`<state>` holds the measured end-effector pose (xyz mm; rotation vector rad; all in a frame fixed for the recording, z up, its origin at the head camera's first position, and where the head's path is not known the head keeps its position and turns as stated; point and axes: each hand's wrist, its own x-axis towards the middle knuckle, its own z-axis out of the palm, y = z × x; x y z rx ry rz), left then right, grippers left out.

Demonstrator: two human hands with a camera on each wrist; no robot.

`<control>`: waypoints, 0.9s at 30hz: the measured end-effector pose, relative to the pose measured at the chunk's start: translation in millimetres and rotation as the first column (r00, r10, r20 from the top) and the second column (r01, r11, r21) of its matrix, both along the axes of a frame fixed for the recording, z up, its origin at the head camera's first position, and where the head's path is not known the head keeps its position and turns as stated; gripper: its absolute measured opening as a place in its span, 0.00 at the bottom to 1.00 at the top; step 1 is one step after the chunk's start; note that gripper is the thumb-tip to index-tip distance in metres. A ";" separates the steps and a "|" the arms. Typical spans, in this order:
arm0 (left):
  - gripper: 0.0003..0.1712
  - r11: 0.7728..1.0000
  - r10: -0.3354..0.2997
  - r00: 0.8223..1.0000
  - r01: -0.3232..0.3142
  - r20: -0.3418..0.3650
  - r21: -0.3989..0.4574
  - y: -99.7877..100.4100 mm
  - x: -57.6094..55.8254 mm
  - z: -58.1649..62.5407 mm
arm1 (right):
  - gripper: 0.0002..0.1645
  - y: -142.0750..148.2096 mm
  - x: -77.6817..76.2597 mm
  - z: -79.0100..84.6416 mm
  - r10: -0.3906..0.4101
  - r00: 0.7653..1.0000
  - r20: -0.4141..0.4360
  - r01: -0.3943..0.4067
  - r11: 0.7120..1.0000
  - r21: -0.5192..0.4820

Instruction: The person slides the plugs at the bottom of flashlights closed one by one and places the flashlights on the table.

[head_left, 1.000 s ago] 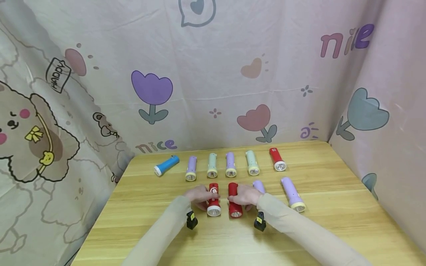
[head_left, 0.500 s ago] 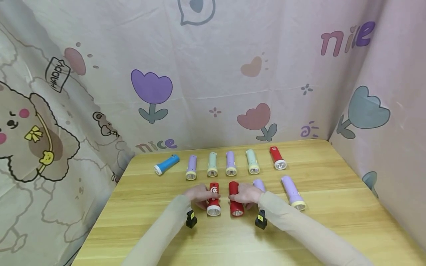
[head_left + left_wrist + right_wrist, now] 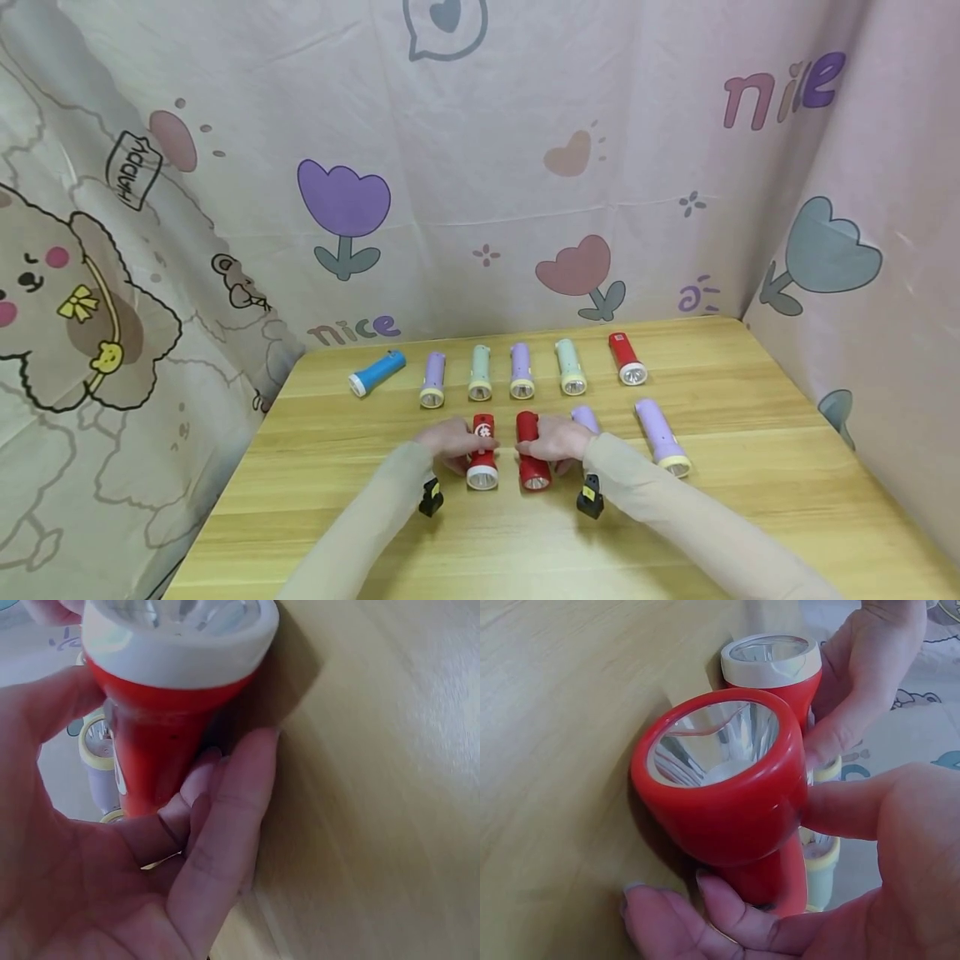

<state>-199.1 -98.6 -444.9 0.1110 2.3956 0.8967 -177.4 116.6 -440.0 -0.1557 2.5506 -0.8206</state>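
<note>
Two red flashlights lie side by side on the wooden table, lens ends toward me. My left hand [image 3: 448,443] grips the one with a white rim, the white-rimmed red flashlight [image 3: 482,477], thumb over its body and fingers along its left side. With thumb on top and fingers at the right side, my right hand [image 3: 557,439] holds the all-red flashlight [image 3: 534,472]. In the right wrist view its red-rimmed lens [image 3: 720,742] faces the camera, near the other flashlight's white rim [image 3: 771,671]. A purple flashlight [image 3: 585,417] is partly hidden behind my right wrist.
Along the back of the table [image 3: 300,500] lie a blue flashlight [image 3: 377,372], several purple and mint ones such as a mint flashlight [image 3: 569,367], and a red flashlight [image 3: 626,358]. Another purple flashlight [image 3: 662,437] lies at right. A printed curtain [image 3: 450,167] hangs behind.
The lens end of the all-red flashlight has swung slightly to the right in my right hand. My left hand and its flashlight look nearly still.
</note>
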 end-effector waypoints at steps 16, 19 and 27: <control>0.31 0.999 -0.012 1.000 0.011 0.026 0.050 -9.6 -5.6 -5.0 | 0.21 1.4 2.9 3.1 0.039 0.992 -0.123 -0.026 0.995 0.099; 0.33 0.998 -0.041 0.999 0.040 0.017 0.056 -15.0 -6.6 -4.7 | 0.26 2.6 5.1 7.9 0.060 0.975 -0.213 -0.025 0.986 0.164; 0.36 0.999 -0.031 0.995 0.035 -0.099 0.035 -35.9 -8.9 -3.9 | 0.22 4.9 9.7 16.3 0.012 0.897 -0.442 -0.013 1.000 0.001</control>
